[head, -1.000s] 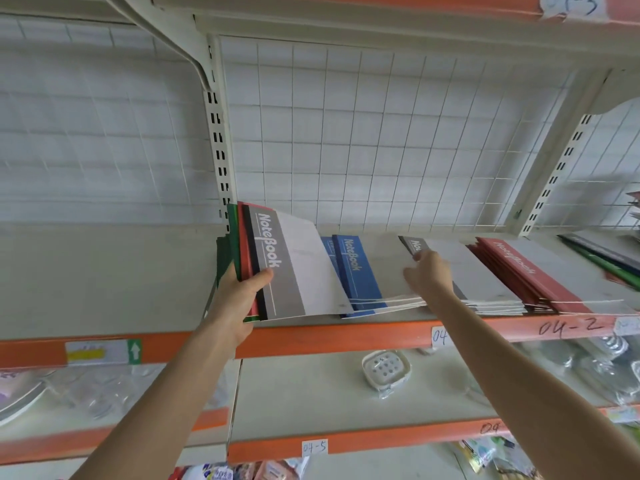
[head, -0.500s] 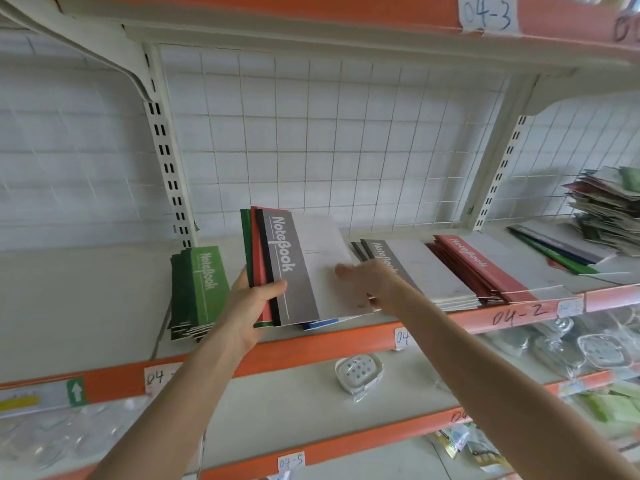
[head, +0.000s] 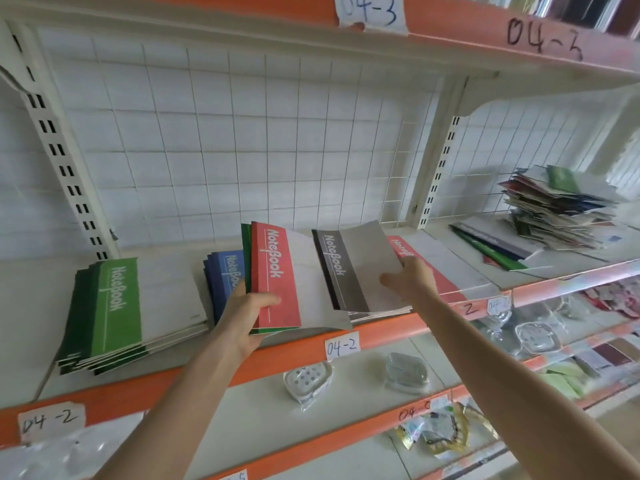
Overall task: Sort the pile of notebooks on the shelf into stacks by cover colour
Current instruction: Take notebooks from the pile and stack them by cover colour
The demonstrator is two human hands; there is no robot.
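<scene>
Each notebook is showing a coloured spine band with white "NoteBook" lettering and a pale cover. A green stack (head: 114,306) is lying flat on the shelf (head: 166,375), far left of the middle 04-2 label (head: 341,346), its layers fanning slightly. A blue stack (head: 225,278) is sitting nearer the label, up and to its left. Just above and left of the label, the left hand (head: 242,317) is gripping a tilted bundle, with a red notebook (head: 277,271) facing up and a green notebook (head: 246,251) showing behind it. Above the label and slightly right, the right hand (head: 412,278) is holding a grey notebook (head: 349,268) by its pale edge, tilting it over a grey stack (head: 381,311). A red stack (head: 429,265) is lying further right, and a jumbled mixed-colour pile (head: 554,206) is sitting far right of the label.
</scene>
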